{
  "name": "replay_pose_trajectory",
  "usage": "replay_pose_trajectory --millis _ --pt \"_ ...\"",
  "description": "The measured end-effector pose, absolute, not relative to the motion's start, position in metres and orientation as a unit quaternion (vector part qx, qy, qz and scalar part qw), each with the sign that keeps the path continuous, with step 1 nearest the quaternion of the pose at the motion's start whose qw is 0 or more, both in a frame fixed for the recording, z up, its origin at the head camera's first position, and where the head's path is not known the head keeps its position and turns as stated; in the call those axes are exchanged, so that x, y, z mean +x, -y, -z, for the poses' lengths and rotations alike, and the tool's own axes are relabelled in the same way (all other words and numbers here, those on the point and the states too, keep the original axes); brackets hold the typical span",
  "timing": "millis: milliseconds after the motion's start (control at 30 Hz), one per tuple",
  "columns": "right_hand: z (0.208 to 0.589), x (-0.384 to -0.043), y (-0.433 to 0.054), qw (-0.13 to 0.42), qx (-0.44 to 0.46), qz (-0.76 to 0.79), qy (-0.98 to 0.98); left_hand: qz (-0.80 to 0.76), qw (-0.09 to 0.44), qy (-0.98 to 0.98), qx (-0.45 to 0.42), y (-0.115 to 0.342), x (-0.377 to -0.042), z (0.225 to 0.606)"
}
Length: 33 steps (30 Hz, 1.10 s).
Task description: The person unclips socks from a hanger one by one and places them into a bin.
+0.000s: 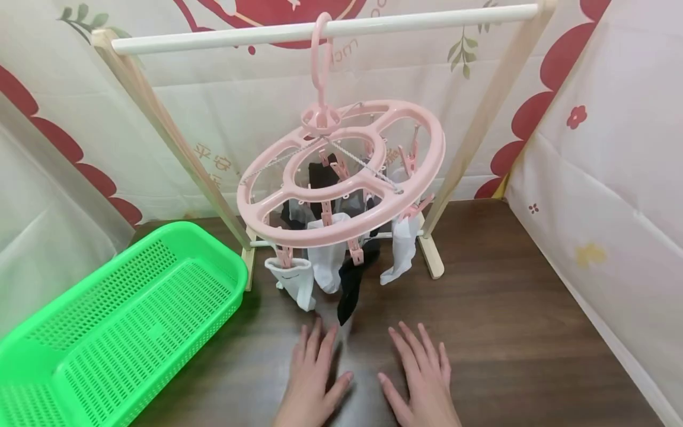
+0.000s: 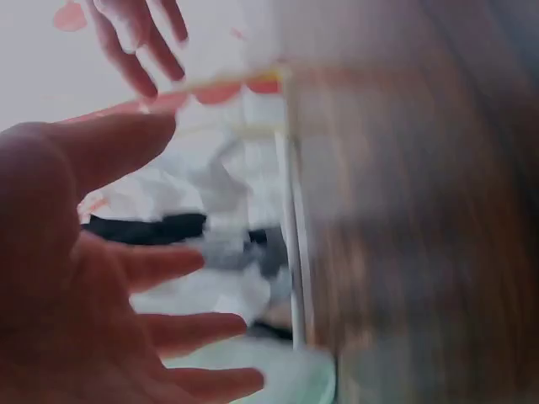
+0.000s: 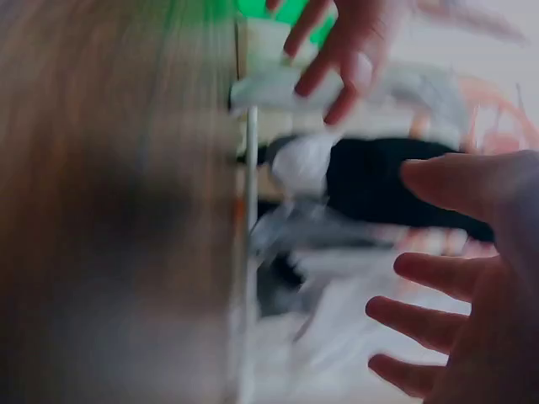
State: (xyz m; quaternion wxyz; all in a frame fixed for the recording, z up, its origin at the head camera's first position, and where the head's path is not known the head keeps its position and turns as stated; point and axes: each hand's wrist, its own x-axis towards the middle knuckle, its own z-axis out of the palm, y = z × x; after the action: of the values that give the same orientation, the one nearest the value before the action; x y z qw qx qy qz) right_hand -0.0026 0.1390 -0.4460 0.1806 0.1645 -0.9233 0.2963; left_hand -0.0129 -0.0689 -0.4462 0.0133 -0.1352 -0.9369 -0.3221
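Note:
Both hands hover or rest low in front of a pink round clip hanger, fingers spread and holding nothing. My left hand is below a white sock and nearest to it and to a black sock. To its right, my right hand points toward a white sock clipped at the hanger's right side. Pink clips hold several socks, white, grey and black, around the ring. In the blurred left wrist view a black sock shows behind the fingers; in the right wrist view, another black sock.
The hanger's hook hangs over a white bar on a wooden stand. A bright green plastic basket stands at the left on the brown wooden tabletop. Patterned cloth encloses the back and sides.

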Motion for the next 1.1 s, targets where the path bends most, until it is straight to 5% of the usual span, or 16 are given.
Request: replay_pose_trajectory --millis 100,233,500,867,1100 --pt "0.433 -0.003 -0.145 0.201 0.245 -0.291 0.902 0.393 0.024 0.906 -0.157 0.069 -0.011 0.445" --pt "0.402 -0.021 -0.148 0.246 0.326 -0.308 0.859 0.427 0.105 0.883 -0.167 0.071 -0.022 0.434" --pt "0.348 -0.070 -0.122 0.338 0.292 -0.422 0.789 0.504 0.110 0.843 -0.154 0.061 -0.061 0.398" --pt "0.311 -0.094 -0.099 0.166 0.263 -0.581 0.752 0.567 0.134 0.789 -0.196 0.052 -0.093 0.380" --pt "0.312 -0.089 -0.095 0.113 0.174 -0.606 0.768 0.553 0.124 0.797 -0.208 0.052 -0.089 0.378"
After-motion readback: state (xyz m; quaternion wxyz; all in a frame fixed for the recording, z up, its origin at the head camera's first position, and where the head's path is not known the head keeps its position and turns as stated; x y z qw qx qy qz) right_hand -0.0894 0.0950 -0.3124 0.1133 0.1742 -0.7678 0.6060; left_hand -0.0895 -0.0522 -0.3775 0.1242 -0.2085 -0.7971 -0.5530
